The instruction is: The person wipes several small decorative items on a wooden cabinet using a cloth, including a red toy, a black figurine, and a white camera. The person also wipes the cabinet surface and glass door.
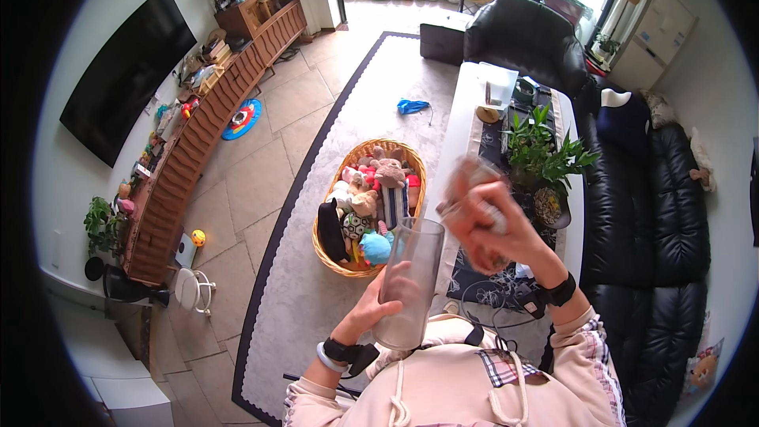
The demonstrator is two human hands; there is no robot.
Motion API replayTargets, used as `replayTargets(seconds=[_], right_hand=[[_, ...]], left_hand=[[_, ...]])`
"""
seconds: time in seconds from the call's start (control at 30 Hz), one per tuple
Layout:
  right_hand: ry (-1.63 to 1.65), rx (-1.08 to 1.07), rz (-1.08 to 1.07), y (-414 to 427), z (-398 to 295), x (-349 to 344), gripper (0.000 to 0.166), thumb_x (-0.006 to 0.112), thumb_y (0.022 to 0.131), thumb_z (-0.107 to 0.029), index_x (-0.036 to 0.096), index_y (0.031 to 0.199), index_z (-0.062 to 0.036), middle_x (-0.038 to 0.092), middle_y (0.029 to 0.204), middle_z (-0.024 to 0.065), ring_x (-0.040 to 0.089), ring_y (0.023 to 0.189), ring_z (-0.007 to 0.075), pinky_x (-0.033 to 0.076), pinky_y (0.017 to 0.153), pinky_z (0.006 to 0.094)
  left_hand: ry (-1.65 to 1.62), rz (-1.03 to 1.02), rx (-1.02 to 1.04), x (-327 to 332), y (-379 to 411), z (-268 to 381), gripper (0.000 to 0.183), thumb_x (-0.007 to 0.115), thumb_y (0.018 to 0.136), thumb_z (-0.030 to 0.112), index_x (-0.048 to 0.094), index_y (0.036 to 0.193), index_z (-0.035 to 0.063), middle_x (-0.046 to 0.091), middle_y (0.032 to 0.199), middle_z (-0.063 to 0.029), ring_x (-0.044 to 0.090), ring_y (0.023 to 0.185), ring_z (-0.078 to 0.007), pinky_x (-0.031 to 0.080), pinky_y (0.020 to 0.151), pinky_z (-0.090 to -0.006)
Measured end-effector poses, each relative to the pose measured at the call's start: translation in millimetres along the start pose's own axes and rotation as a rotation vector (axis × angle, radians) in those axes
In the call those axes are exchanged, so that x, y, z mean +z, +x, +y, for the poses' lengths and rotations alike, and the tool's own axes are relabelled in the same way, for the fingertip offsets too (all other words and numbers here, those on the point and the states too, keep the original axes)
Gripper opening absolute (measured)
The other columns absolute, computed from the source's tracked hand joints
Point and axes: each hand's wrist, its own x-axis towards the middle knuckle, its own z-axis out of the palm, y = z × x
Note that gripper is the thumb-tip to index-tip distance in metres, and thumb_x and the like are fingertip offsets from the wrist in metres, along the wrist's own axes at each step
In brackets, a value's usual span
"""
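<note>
My left hand (382,302) grips a tall translucent cylindrical vessel (415,279) in front of my torso. It leans slightly, its mouth pointing up and away from me. To the right of the vessel, over the edge of the white coffee table (453,148), my right hand (510,225) is closed around a brownish-pink, cloth-like bundle (474,184). Motion blur hides exactly what the bundle is. Just beyond the vessel stands an oval wicker basket (332,261) full of stuffed toys, among them a black-and-white ball (356,225) and a light-blue plush (375,247).
On the coffee table are a leafy green plant (542,148) and a dark bowl (548,207). Cables (492,317) hang near my right forearm. A blue item (412,107) lies on the rug (356,332). A black leather sofa (646,237) lines the right; a white stool (188,290) stands left.
</note>
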Motion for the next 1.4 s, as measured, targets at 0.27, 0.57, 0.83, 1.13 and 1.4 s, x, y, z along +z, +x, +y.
replayTargets(seconds=[0.27,0.57,0.83,1.13,1.4], right_hand=[[0.100,0.310,-0.949,14.3,-12.3,-0.7,0.053,0.078,0.081,-0.019,0.054,0.126,-0.0048,0.064,0.108,0.0077,0.061,0.096,0.0173,0.049,0.087,0.0329],[-0.186,0.481,-1.543,-32.7,-9.9,27.5,0.065,0.081,0.080,-0.028,0.052,0.132,-0.0035,0.064,0.107,0.0170,0.060,0.100,0.0266,0.048,0.086,0.0376],[-0.415,-0.077,-1.172,-63.7,32.3,24.1,0.049,0.066,0.078,-0.008,0.057,0.125,0.0009,0.062,0.119,0.0142,0.061,0.105,0.0288,0.048,0.088,0.0354],[0.238,0.749,-1.055,-79.7,-6.2,18.1,0.021,0.070,0.090,-0.015,0.058,0.096,0.0013,0.064,0.094,0.0065,0.060,0.086,0.0117,0.050,0.076,0.0297],[-0.688,-0.269,-1.092,-65.9,3.1,21.0,0.017,0.061,0.083,-0.007,0.068,0.098,-0.0019,0.067,0.112,0.0085,0.060,0.113,0.0245,0.046,0.097,0.0378]], left_hand=[[0.238,-0.144,-0.065,7.7,-11.9,-11.1,0.092,0.085,0.073,0.027,0.036,0.147,0.0032,0.062,0.117,-0.0085,0.059,0.106,-0.0159,0.047,0.097,-0.0310],[0.835,-0.348,0.071,33.9,-7.1,15.1,0.093,0.086,0.065,0.044,0.048,0.142,0.0066,0.069,0.109,-0.0175,0.070,0.101,-0.0296,0.054,0.089,-0.0375],[0.736,-0.392,-0.106,6.4,4.7,-8.1,0.094,0.083,0.068,0.051,0.047,0.139,0.0012,0.068,0.110,-0.0189,0.069,0.100,-0.0321,0.053,0.087,-0.0373],[1.029,-0.310,-0.010,49.7,-12.6,31.6,0.091,0.084,0.065,0.044,0.049,0.140,0.0063,0.065,0.119,-0.0199,0.065,0.105,-0.0363,0.052,0.091,-0.0415],[0.685,-0.501,-0.148,-4.9,7.0,-11.3,0.092,0.086,0.069,0.041,0.044,0.140,-0.0003,0.063,0.120,-0.0125,0.061,0.106,-0.0183,0.047,0.096,-0.0323]])
